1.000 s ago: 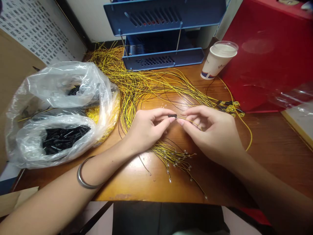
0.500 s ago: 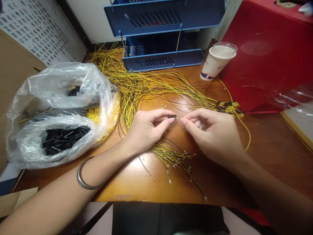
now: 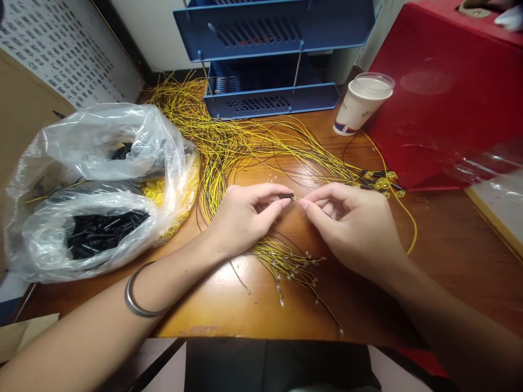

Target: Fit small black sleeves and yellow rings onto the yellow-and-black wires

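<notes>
Thumb and forefinger of my left hand [image 3: 252,216] pinch a small black plastic sleeve [image 3: 286,196]. Just to its right, my right hand [image 3: 349,218] is closed in a pinch on a thin yellow wire [image 3: 295,198], whose end meets the sleeve between the two hands. How far the wire sits inside the sleeve I cannot tell. Below my hands fans out a bundle of yellow and dark wires [image 3: 272,256] with small clear tips. Behind them, more wires [image 3: 229,136] sprawl across the wooden table [image 3: 212,310].
At the left, clear plastic bags [image 3: 174,136] hold black sleeves [image 3: 104,231] and yellow rings [image 3: 180,209]. A blue tray rack [image 3: 269,103] stands at the back. Toward the right are a paper cup [image 3: 362,106], a red box [image 3: 445,92] and wire ends with black and yellow pieces [image 3: 382,182].
Both hands keep nearly the same pose, still pinching the sleeve and the wire. The whole view has shifted very slightly.
</notes>
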{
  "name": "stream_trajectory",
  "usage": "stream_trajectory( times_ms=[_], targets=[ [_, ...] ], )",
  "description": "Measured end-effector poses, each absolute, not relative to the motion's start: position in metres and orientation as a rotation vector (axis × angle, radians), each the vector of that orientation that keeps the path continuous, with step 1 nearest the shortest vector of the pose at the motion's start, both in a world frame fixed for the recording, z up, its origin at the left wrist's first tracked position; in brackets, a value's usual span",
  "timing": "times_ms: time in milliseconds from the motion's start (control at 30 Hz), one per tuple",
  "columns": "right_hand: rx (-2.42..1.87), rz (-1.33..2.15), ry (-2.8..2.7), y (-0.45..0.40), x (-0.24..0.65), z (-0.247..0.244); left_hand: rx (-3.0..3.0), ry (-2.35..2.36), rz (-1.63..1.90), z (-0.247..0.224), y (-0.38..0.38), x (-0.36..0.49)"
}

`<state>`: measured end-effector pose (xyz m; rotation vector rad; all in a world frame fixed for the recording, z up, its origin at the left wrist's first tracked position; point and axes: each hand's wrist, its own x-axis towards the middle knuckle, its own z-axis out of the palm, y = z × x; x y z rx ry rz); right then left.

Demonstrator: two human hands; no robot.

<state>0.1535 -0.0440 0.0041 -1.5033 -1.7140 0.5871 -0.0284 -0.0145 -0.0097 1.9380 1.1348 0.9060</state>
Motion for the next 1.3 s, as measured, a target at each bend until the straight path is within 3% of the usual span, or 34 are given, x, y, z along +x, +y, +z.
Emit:
stream_trajectory(
  times_ms=[1300],
  targets=[
    [-1.468, 0.374, -1.863, -0.0438, 0.1549, 0.0031, 1.937, 1.071, 0.882, -0.0108, -0.0135, -0.0292]
  ],
)
